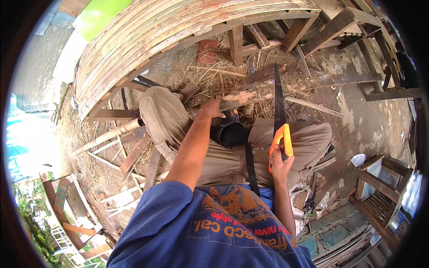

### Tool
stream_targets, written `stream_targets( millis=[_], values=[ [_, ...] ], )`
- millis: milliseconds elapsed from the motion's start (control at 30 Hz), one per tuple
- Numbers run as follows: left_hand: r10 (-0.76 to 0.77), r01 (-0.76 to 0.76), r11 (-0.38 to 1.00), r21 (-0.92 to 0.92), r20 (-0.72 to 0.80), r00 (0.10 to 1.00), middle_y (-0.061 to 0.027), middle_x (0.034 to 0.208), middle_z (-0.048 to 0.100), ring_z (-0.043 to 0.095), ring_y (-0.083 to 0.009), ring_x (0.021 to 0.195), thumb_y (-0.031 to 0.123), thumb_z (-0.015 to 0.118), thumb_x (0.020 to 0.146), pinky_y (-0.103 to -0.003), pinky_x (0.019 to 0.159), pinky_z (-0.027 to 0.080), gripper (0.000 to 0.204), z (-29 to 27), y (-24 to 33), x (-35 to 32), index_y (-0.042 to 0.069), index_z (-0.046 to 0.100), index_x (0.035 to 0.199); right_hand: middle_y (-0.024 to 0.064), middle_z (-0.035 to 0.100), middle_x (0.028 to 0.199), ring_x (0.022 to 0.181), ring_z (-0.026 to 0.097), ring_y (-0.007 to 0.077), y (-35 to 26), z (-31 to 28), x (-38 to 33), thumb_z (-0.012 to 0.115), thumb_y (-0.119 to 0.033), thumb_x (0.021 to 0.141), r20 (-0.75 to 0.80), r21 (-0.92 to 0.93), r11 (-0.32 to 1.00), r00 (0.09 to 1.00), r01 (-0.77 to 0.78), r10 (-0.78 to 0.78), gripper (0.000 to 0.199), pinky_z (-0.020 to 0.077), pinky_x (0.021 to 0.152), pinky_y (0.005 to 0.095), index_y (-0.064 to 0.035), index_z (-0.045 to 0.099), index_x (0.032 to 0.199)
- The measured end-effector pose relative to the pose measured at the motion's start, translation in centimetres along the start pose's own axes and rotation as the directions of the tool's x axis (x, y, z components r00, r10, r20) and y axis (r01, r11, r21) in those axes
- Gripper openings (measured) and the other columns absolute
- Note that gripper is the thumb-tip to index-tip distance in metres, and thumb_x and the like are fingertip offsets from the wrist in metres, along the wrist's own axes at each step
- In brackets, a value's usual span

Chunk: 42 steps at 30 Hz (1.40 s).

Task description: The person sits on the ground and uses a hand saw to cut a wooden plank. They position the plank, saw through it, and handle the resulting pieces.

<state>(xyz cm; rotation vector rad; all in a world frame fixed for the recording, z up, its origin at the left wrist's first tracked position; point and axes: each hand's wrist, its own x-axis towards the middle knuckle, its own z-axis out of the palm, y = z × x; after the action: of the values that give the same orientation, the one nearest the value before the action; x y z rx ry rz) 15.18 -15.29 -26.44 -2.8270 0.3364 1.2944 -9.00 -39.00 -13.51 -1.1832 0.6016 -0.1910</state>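
Note:
My right hand [280, 163] is wrapped round the orange and black handle of a handsaw [279, 105]. The saw's dark blade points up and away from me, over my bent right leg, apart from the wood. A long rough wooden board [319, 81] lies across the ground in front of my legs. Its left part is under my left hand [212, 108], which grips it with the thumb on the near side; the other fingertips are partly hidden. Just below that hand, a black shoe [231, 133] shows between my legs.
A slatted wooden panel [178, 35] on posts stands ahead. Straw and a red brick [208, 51] lie beneath it. Scrap wood and a bamboo pole [111, 134] litter the left. A wooden frame [380, 185] stands at the right.

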Motion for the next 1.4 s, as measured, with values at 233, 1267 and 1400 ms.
stream_targets(
  millis=[233,1267,1400],
  values=[
    [-0.072,0.076,0.991,0.11,-0.036,0.997,-0.018,0.157,0.036,0.049,-0.0369,0.135,0.052,0.07,0.09,-0.063,0.112,0.039,0.099,-0.2,1.9,-0.8,0.005,0.017,0.158,-0.0032,0.049,0.062,0.047,0.042,0.0036,0.1,0.0,0.1,0.064,-0.011,0.099,0.001,-0.008,0.999,0.999,0.037,-0.037,0.018,0.0328,0.043,0.0227,-0.004,0.055,0.086],
    [-0.352,0.138,0.799,-0.585,-0.268,0.897,-0.0318,0.12,0.065,0.06,-0.0441,0.12,0.076,0.016,0.095,-0.052,0.111,0.037,0.099,1.6,0.2,3.1,-0.004,0.07,0.117,0.0091,0.049,0.054,0.053,0.04,0.012,-3.1,3.9,-0.7,0.068,-0.022,0.095,0.211,-0.652,0.746,0.977,0.133,0.01,0.034,0.0378,0.051,0.0357,0.0037,0.058,0.075],
    [-0.427,0.194,0.821,-0.537,-0.351,0.833,-0.0297,0.111,0.069,0.065,-0.0424,0.109,0.068,0.019,0.099,-0.052,0.112,0.034,0.089,3.3,0.3,4.0,-0.001,0.075,0.107,0.0122,0.048,0.053,0.051,0.039,0.0148,-3.1,4.4,-1.2,0.068,-0.022,0.095,0.231,-0.666,0.739,0.97,0.105,0.07,0.035,0.0379,0.05,0.0375,0.0048,0.058,0.075]
  ],
)
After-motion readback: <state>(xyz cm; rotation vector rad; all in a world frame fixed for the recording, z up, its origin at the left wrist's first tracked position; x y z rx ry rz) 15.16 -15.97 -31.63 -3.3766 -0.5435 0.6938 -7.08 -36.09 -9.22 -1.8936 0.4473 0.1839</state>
